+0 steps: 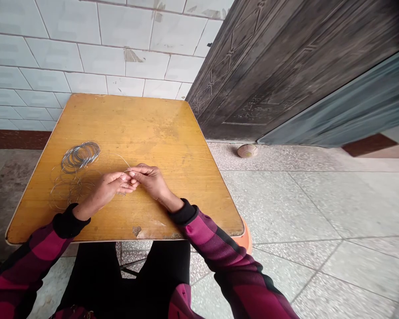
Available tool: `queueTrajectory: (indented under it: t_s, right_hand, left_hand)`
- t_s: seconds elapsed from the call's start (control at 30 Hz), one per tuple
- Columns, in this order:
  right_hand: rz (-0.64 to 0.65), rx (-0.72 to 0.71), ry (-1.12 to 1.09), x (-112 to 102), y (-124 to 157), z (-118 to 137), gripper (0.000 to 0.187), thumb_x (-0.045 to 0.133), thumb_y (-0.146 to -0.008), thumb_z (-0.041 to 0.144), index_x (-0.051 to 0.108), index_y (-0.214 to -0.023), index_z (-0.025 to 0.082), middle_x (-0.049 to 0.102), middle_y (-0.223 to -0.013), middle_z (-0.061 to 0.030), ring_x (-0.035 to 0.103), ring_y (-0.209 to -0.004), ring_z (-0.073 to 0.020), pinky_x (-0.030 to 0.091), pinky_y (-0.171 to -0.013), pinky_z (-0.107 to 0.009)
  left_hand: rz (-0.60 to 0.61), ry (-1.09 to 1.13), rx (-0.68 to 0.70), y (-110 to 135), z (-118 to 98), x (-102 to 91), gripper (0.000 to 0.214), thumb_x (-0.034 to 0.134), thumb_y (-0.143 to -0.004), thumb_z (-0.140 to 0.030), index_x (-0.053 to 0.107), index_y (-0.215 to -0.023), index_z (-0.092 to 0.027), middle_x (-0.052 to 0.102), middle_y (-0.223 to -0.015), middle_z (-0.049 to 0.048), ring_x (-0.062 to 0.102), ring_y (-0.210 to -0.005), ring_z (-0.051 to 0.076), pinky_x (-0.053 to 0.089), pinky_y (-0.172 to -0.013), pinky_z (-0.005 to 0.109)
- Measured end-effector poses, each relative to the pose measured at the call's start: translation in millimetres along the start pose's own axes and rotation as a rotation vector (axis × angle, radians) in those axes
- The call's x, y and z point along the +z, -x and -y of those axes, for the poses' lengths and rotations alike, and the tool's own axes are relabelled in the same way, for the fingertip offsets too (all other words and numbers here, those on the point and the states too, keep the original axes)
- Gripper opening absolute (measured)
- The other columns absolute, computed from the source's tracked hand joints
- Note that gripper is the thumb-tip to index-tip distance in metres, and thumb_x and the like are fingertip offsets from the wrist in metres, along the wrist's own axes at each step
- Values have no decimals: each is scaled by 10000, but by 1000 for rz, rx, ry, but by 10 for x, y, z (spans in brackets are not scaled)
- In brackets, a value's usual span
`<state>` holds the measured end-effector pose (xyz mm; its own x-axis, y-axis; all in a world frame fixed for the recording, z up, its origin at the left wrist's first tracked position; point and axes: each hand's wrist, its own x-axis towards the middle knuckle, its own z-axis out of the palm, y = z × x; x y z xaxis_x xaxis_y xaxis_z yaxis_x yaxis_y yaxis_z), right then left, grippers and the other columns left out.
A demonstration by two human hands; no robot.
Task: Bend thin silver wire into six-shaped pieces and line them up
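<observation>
My left hand [111, 187] and my right hand [149, 179] meet above the middle of the wooden table, fingertips pinched close together. Between them runs a thin wire [122, 158], whose free part curves up and to the left past the fingers. Both hands are closed on this wire. Left of my hands lies a coil of thicker grey wire [80, 156], made of several rings. Nearer to me, partly behind my left wrist, loose loops of fine wire [64, 189] spread on the tabletop. My fingers hide part of the held wire.
The yellow-brown table [146, 122] stands against a white tiled wall [103, 62]. A dark carved door [252, 75] rises at the right. On the tiled floor [302, 204] rests a worn ball [248, 151]. An orange stool [247, 239] shows beneath the table's right corner.
</observation>
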<state>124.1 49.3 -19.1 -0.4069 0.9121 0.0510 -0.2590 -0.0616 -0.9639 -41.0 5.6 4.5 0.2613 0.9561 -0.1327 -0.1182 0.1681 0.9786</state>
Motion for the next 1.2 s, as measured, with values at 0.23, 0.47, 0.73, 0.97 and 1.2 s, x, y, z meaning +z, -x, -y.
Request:
queueTrajectory:
  t_s: [0.23,0.47,0.73,0.97,1.2]
  right_hand:
    - [-17,56,-78,41,14,42,239,811,-683,408,761,-781,196,637,-672,33,612,-523,-84,559,-522,-241]
    - [-86,80,-95,26,10,65,214,791,-699,378,730,-759,182,657,-583,32,584,-483,-79,520,-510,-222]
    - [-166,130,-199,16,8,87,263,820,-647,399,719,-747,177,661,-578,29,575,-483,-76,474,-473,-195]
    - [-174,131,-296,96,45,74,246,813,-665,384,682,-710,180,641,-580,41,566,-500,-70,463,-487,-191]
    - [-213,97,-364,136,73,92,234,816,-653,368,711,-734,175,623,-602,43,530,-488,-59,445,-478,-191]
  left_hand:
    - [0,-6,-14,-2,2,-6,376,670,-806,-504,715,-888,-140,757,-918,129,728,-844,272,596,-782,415]
    - [-80,-52,38,17,-31,-18,373,702,-800,-454,698,-994,-136,754,-903,109,734,-815,249,602,-731,377]
    - [-146,74,25,36,1,-1,271,802,-700,-383,757,-823,-146,760,-837,87,718,-752,213,590,-777,391]
    - [-155,179,10,24,3,48,254,809,-699,-366,770,-813,-141,766,-900,108,708,-862,223,555,-883,407]
    - [-110,196,-1,20,6,57,254,810,-703,-377,775,-822,-155,762,-923,103,695,-864,207,553,-854,367]
